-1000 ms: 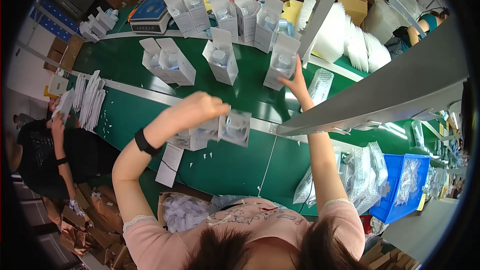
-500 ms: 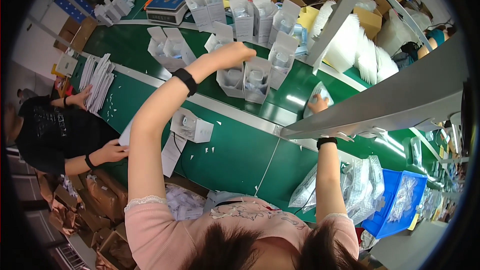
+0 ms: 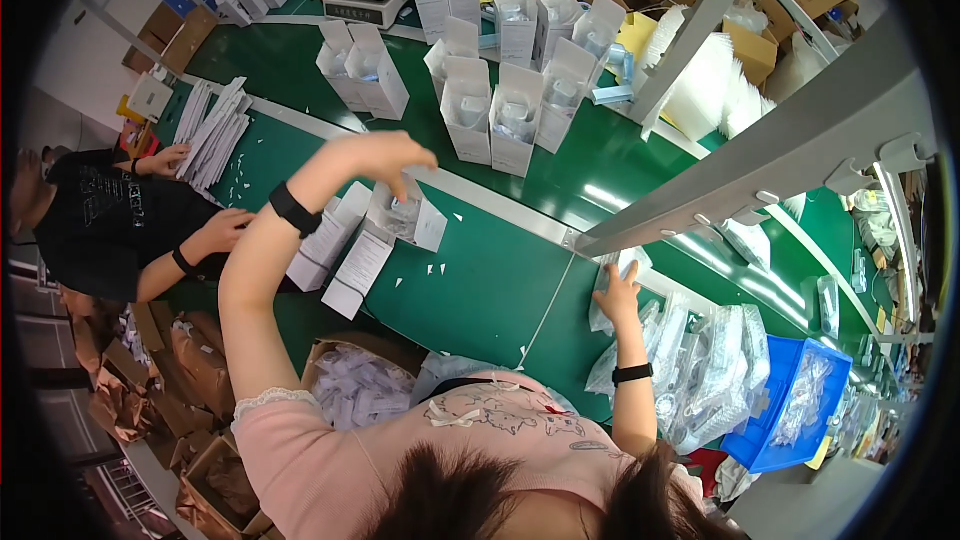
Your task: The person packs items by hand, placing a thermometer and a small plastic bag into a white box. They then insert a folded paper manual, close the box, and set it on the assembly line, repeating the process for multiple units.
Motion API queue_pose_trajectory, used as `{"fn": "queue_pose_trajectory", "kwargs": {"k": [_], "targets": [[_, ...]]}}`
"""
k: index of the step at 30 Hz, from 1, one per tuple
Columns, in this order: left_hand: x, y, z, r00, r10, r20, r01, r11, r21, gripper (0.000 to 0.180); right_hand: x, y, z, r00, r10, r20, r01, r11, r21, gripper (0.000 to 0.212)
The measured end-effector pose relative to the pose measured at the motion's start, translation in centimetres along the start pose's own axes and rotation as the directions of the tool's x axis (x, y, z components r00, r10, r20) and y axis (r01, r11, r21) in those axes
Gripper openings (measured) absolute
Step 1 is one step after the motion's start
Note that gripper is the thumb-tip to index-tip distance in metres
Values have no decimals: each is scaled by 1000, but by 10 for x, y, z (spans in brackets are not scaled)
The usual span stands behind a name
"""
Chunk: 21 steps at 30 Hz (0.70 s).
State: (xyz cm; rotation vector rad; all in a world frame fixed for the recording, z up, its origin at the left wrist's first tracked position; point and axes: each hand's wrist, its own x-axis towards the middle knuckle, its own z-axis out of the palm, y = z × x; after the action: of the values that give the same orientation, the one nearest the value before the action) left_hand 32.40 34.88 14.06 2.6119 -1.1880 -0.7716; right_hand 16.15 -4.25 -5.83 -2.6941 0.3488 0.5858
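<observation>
My left hand point(image 3: 390, 158), fingers spread and holding nothing, hovers at the opening of a white carton point(image 3: 431, 227) on the near green tabletop. Clear plastic shows inside that carton; whether my fingertips touch it I cannot tell. Left of it are a second white carton point(image 3: 345, 210) and a white flap with a dark cable across it point(image 3: 358, 275). On the right, my right hand point(image 3: 620, 292) is closed on a clear plastic bag point(image 3: 602, 312) with something whitish in it, beside a heap of similar clear bags point(image 3: 700, 360).
Several open white cartons point(image 3: 515, 120) stand on the far green surface, behind a metal rail. A slanted metal post point(image 3: 740, 175) rises at right, near a blue bin point(image 3: 790, 410). A co-worker's hand point(image 3: 232, 230) is at left, near stacked flat cartons point(image 3: 215, 135).
My left hand has come back from the far cartons to the near carton, its fingers spreading. My right hand has drawn the bag nearer. Another white carton now stands beside the near one.
</observation>
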Motion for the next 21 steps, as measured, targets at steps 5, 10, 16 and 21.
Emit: {"fn": "queue_pose_trajectory", "kwargs": {"k": [5,10,16,21], "targets": [[2,15,18,999,1,-53,8,985,172,14,-8,-3,9,993,46,-105,-50,998,-29,58],[39,64,0,969,195,-151,-153,956,250,5,-8,3,9,992,35,-122,-36,999,-3,60],[120,83,-18,901,320,-294,-255,937,239,6,-14,-4,9,991,62,-123,-66,997,-32,61],[186,66,-25,912,215,-350,-148,967,207,13,-14,-6,8,991,37,-129,-41,999,-31,61]]}}
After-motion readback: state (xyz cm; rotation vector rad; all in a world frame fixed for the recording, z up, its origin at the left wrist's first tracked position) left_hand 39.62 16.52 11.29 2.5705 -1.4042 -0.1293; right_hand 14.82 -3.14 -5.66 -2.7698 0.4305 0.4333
